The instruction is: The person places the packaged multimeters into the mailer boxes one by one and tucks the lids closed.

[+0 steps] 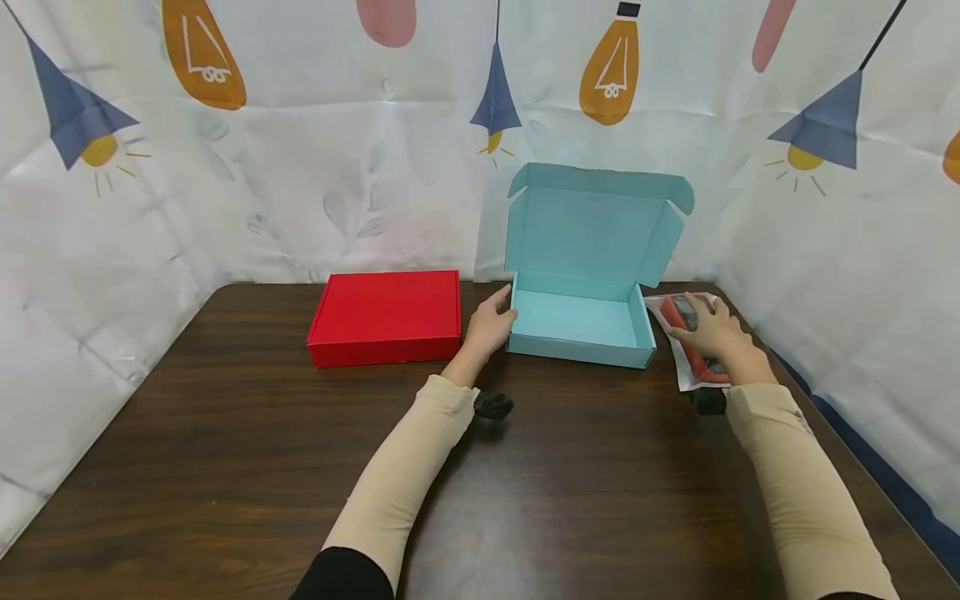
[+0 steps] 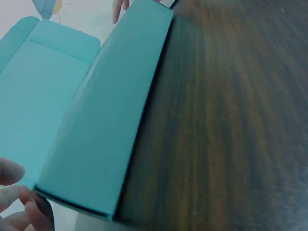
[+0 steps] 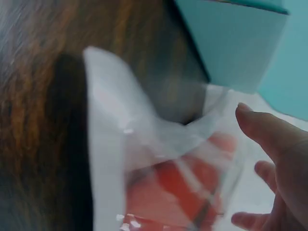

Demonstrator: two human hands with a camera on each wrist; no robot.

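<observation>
On a dark wood-grain desk (image 1: 585,500), two hands sit apart. The left hand (image 1: 487,329), fingers loose, is at the left wall of an open turquoise cardboard box (image 1: 577,348); the right hand (image 1: 716,332), fingers spread, is over a clear plastic packet with red contents (image 1: 693,357), just right of the box.

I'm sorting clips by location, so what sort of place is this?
Probably a makeshift filming booth, though I can't be sure: lamp-printed white sheeting surrounds the far end of a dark table, where a red box and an open blue box stand.
</observation>
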